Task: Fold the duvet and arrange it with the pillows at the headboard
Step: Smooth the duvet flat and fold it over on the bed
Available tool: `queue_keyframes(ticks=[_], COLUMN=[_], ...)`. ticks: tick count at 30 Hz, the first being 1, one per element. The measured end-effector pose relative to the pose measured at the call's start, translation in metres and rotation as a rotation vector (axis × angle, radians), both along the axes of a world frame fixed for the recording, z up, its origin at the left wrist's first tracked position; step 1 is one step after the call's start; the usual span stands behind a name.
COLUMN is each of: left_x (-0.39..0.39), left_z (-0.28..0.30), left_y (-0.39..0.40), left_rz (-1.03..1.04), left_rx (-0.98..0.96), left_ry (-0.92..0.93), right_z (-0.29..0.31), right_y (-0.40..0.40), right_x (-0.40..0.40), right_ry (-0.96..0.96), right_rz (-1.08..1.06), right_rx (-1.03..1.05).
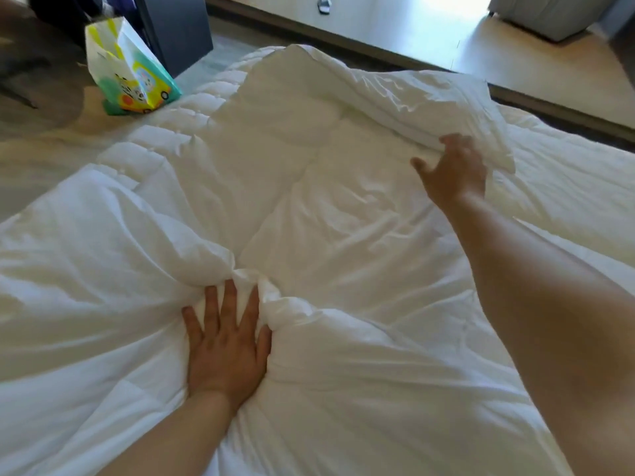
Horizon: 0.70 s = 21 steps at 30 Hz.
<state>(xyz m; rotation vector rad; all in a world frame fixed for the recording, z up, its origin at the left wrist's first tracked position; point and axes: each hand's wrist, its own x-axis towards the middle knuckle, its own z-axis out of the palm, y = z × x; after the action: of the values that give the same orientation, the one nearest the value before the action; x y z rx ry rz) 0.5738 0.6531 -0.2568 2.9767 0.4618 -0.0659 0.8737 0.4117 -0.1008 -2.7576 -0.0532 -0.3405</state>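
Observation:
A white quilted duvet lies rumpled across the bed and fills most of the view. My left hand presses flat on it near the front, fingers spread beside a bunched ridge of fabric. My right hand reaches further out, its fingers curled under a folded-over flap of the duvet at the upper right. No pillows or headboard are in view.
A colourful patterned bag sits at the bed's far left corner. Behind it stands a dark cabinet. Beyond the bed is wooden floor with a slipper and a grey seat.

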Motion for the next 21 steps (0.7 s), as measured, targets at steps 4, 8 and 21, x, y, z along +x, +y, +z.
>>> queue_keyframes(ticks=[4, 8, 21], left_x=[-0.002, -0.003, -0.001], left_z=[-0.008, -0.014, -0.016], left_y=[0.001, 0.002, 0.003], left_rz=[0.0, -0.017, -0.024], left_rx=[0.009, 0.008, 0.018], left_ry=[-0.065, -0.136, -0.153], right_z=[-0.018, -0.026, 0.012], right_y=[0.028, 0.037, 0.043], right_x=[0.046, 0.079, 0.023], right_ry=[0.068, 0.114, -0.134], right_rz=[0.055, -0.048, 0.001], right_rx=[-0.256, -0.218, -0.199])
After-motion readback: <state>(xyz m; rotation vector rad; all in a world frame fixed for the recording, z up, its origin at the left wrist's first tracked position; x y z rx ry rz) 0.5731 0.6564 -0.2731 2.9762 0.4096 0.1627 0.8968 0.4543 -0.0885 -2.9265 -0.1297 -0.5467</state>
